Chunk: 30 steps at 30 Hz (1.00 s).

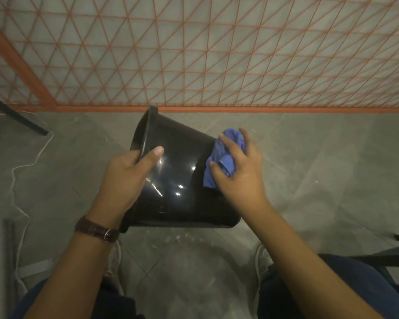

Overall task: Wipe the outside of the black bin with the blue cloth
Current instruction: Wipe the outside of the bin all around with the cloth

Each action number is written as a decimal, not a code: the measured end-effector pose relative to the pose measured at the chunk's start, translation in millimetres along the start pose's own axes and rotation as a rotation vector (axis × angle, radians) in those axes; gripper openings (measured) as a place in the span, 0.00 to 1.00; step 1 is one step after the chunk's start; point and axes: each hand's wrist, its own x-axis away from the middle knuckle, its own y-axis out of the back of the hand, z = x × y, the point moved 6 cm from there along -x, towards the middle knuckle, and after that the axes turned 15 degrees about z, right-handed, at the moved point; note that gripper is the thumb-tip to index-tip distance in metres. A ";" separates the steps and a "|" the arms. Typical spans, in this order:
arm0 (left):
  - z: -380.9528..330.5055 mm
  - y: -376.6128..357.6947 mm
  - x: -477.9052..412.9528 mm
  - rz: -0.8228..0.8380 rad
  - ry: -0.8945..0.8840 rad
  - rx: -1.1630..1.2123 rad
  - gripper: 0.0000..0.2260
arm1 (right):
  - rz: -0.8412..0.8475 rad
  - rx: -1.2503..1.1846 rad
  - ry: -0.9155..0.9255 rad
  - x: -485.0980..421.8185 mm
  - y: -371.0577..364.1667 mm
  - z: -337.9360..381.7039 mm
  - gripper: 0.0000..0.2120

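The glossy black bin [177, 178] is held on its side above the floor, its open rim pointing left and its base to the right. My left hand [124, 176] grips the rim, thumb lying on the outer wall. My right hand [240, 171] presses the crumpled blue cloth [224, 157] against the bin's outer wall near the base end. The bin's inside and far side are hidden.
An orange wire-mesh panel [217, 65] stands just beyond the bin. Grey tiled floor [320, 169] lies below. A dark chair leg [21, 118] and a white cable [21, 166] are at the left. My knees and white shoes [262, 254] are beneath the bin.
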 end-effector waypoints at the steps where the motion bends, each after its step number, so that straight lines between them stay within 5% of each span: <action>1: -0.8 -1.9 0.6 0.012 -0.009 -0.015 0.21 | 0.019 0.042 0.032 -0.8 0.0 3.3 0.26; 6: -2.0 -11.4 6.0 0.021 -0.044 0.045 0.16 | -0.042 -0.124 -0.103 -6.9 17.9 -15.3 0.20; 12: -7.6 -33.1 15.0 0.127 -0.124 0.068 0.29 | -0.200 -0.483 -0.350 -3.5 34.7 -46.4 0.15; 15: -10.8 -44.5 22.2 0.136 -0.159 -0.039 0.26 | -0.247 -0.606 -0.383 -1.8 37.8 -52.1 0.13; 18: -13.6 -59.5 29.2 0.206 -0.178 -0.083 0.18 | -0.218 -0.649 -0.338 -6.3 37.5 -46.1 0.11; 30: -7.5 -83.1 33.4 0.285 -0.204 -0.319 0.23 | -0.141 -0.765 -0.063 -0.5 12.5 18.8 0.06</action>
